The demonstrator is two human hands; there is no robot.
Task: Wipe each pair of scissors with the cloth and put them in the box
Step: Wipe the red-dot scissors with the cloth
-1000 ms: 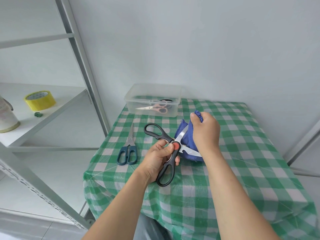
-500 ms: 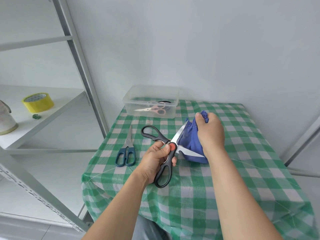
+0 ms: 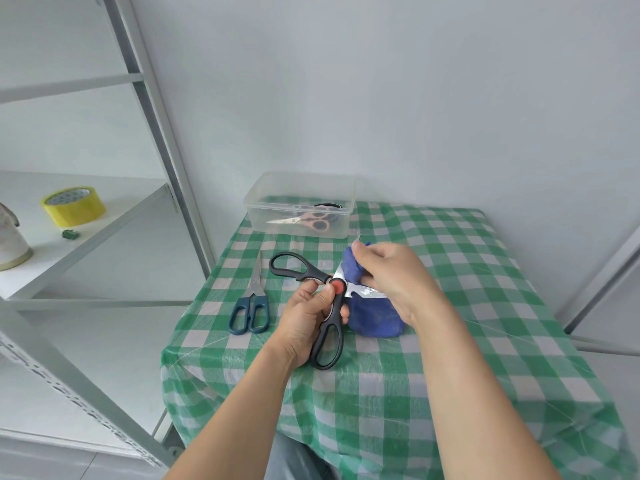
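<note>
Left hand: the left hand (image 3: 301,323) is gripping the black scissors (image 3: 313,271) by the red pivot, fingers (image 3: 306,296) curled round the lower handle, holding the blades spread for cleaning.
Right hand: at 2 o'clock from it, the right hand (image 3: 394,282) is pinching the blue cloth (image 3: 375,317) round the upper blade, wiping it.
Waiting pair: the blue scissors (image 3: 254,299) are lying on the counter (image 3: 467,341) at 9 o'clock, likely unwiped.
Box: at 12 o'clock the clear box (image 3: 343,223) is holding the pink scissors (image 3: 317,220), already stowed.

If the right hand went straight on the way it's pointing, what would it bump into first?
Probably the clear box, just beyond the right hand pinching the blue cloth; height is unclear, so it might pass over.
</note>
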